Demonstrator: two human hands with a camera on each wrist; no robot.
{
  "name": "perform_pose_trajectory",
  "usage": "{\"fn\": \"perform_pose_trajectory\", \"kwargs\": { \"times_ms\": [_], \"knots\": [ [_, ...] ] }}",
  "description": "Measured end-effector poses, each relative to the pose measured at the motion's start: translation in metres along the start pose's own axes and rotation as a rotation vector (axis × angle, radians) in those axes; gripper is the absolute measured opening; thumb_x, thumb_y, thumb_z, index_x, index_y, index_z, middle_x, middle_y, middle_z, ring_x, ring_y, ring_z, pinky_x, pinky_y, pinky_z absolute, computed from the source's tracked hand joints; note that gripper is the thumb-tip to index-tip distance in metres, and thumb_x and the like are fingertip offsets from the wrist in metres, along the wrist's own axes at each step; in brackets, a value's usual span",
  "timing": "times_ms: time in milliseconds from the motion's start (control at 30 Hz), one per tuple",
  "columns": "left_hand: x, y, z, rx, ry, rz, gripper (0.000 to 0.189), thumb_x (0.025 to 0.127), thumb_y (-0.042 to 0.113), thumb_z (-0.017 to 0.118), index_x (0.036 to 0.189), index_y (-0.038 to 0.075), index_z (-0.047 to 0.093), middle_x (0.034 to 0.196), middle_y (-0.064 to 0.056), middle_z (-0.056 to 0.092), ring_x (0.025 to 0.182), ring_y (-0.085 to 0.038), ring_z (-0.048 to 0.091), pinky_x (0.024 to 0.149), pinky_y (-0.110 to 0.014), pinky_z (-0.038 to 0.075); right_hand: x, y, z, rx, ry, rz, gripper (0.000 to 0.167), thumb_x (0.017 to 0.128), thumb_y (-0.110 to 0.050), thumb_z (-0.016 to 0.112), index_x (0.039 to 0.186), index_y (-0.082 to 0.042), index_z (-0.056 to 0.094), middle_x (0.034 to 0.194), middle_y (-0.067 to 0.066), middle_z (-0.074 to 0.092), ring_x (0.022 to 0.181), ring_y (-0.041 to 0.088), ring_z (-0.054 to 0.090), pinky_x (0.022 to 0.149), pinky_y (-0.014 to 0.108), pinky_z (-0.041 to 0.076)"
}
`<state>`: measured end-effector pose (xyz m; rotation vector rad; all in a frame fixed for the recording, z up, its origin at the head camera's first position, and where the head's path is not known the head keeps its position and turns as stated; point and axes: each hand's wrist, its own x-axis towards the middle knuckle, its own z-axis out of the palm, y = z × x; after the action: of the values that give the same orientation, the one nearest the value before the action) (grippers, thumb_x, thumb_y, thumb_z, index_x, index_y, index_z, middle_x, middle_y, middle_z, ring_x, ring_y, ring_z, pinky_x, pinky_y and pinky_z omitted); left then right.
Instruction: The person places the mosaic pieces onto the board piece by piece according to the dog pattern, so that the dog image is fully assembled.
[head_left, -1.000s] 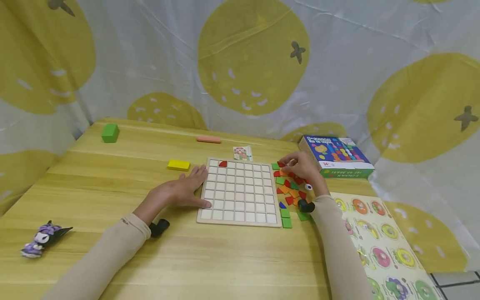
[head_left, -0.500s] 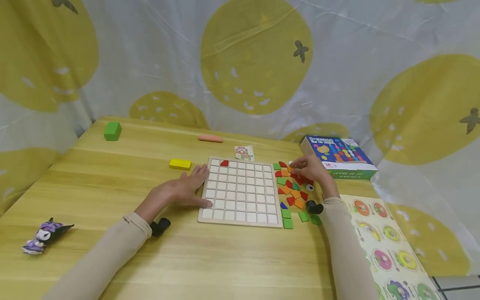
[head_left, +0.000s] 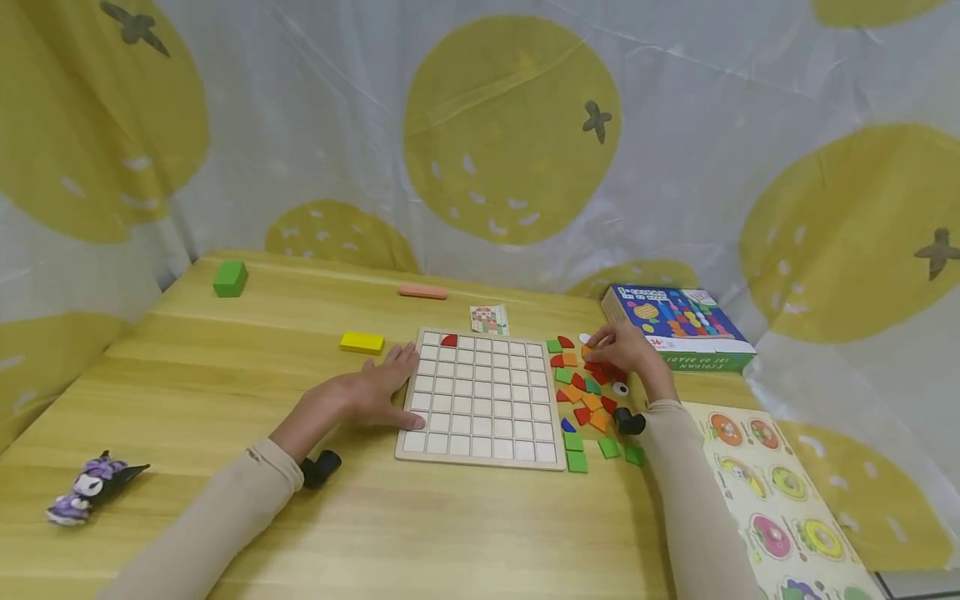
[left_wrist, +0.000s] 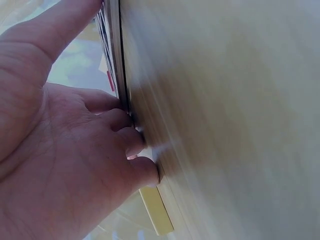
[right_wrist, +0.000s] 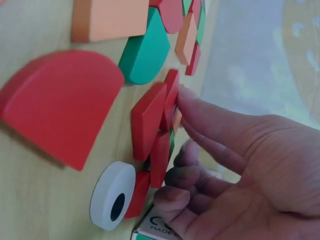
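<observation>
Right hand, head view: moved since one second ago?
Yes. The right hand has shifted rightward, farther from the grid board.

Pale gridded board (head_left: 482,408), red piece (head_left: 449,341)

On the head camera I made out "36" and an upside-down "5-COLUMN" on the box (head_left: 678,327) at three o'clock; the right wrist showed "MADE IN" on a box edge (right_wrist: 154,231) at six.

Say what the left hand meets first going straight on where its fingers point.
The left hand would likely first meet the gridded board, at its left rim; whether they touch now is unclear.
</observation>
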<state>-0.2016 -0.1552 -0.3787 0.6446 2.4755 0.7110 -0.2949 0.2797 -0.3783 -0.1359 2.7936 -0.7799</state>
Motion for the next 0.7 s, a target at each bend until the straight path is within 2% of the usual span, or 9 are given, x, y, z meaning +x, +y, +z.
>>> {"fn": "perform_pose_trajectory", "kwargs": {
  "times_ms": [233, 400, 533, 700],
  "knots": [
    [-0.001, 0.000, -0.003, 0.008, -0.003, -0.007, 0.113, 0.100, 0.043, 0.077, 0.169, -0.009, 0.005, 0.178, -0.027, -0.006, 0.165, -0.045, -0.006, 0.129, -0.070, -0.002, 0.004, -0.004, -0.004, -0.022, -0.031, 0.038, 0.031, 0.099, -0.020, 0.081, 0.115, 0.005, 0.074, 0.107, 0.018, 0.071, 0.093, 0.030, 0.061, 0.084, 0.039, 0.056],
    [0.000, 0.002, -0.003, 0.004, -0.005, -0.006, 0.113, 0.100, 0.044, 0.078, 0.169, -0.008, 0.005, 0.179, -0.025, -0.006, 0.166, -0.042, -0.006, 0.130, -0.067, -0.002, 0.004, -0.006, -0.006, -0.026, -0.024, 0.018, 0.029, 0.096, -0.019, 0.084, 0.110, 0.005, 0.073, 0.099, 0.014, 0.068, 0.088, 0.028, 0.059, 0.078, 0.034, 0.053],
    [0.001, 0.002, -0.004, 0.004, -0.010, -0.014, 0.112, 0.100, 0.044, 0.077, 0.170, -0.006, 0.004, 0.179, -0.023, -0.007, 0.166, -0.040, -0.007, 0.131, -0.065, -0.001, 0.005, -0.007, -0.007, -0.026, 0.005, -0.037, 0.023, 0.095, -0.013, 0.085, 0.105, 0.006, 0.075, 0.094, 0.015, 0.071, 0.083, 0.027, 0.062, 0.074, 0.032, 0.055],
    [-0.001, 0.001, -0.006, 0.000, -0.015, -0.023, 0.112, 0.100, 0.042, 0.077, 0.170, -0.006, 0.003, 0.179, -0.022, -0.008, 0.166, -0.039, -0.008, 0.131, -0.065, -0.002, 0.006, -0.014, -0.004, -0.029, 0.055, -0.149, 0.015, 0.097, -0.010, 0.082, 0.103, 0.004, 0.079, 0.092, 0.014, 0.077, 0.080, 0.026, 0.068, 0.072, 0.029, 0.056]
  ]
}}
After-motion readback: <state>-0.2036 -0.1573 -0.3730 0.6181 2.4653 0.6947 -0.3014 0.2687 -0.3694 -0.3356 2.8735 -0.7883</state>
